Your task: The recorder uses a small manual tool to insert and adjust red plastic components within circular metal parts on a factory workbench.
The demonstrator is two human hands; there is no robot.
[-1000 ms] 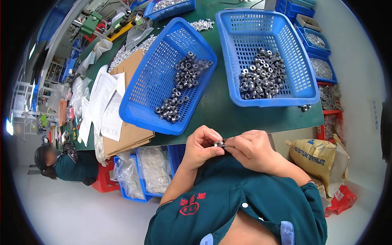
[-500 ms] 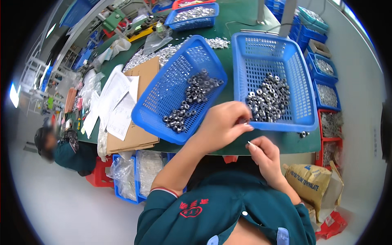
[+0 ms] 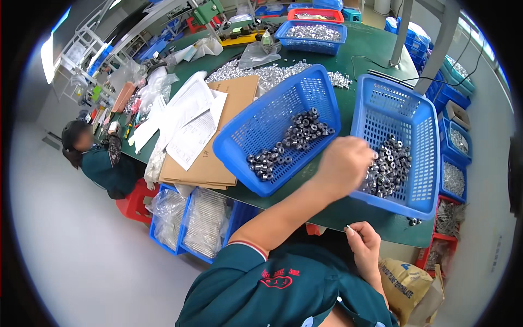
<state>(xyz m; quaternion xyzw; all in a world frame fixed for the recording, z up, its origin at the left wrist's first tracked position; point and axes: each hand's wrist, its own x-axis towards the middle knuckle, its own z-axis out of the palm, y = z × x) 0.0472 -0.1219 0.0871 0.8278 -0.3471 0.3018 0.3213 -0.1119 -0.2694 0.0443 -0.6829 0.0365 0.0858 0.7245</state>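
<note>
Bent fingers of my left hand [image 3: 346, 166] reach over the left rim of the right blue basket [image 3: 430, 163], close to a heap of small dark metal rings [image 3: 389, 169]. The hand is slightly blurred and its fingertips are partly hidden, so what they hold does not show. In front of the table edge, my right hand [image 3: 366, 245] is closed in a pinch. A small pale tip shows at its thumb, too small to name. The left blue basket [image 3: 234, 139] stands tilted beside the first and holds similar rings [image 3: 308, 131].
Cardboard sheets [image 3: 226, 158] and papers [image 3: 193, 131] lie left of the baskets on the green table [image 3: 370, 52]. Behind are loose silvery parts [image 3: 267, 76] and a blue bin [image 3: 313, 38] of them. A few rings [image 3: 415, 222] lie by the right basket. A co-worker [image 3: 98, 158] sits far left.
My left hand has moved from the right basket's near rim to over its left side, by the rings. My right hand keeps its pinch before the table edge. The whole view has shifted.
</note>
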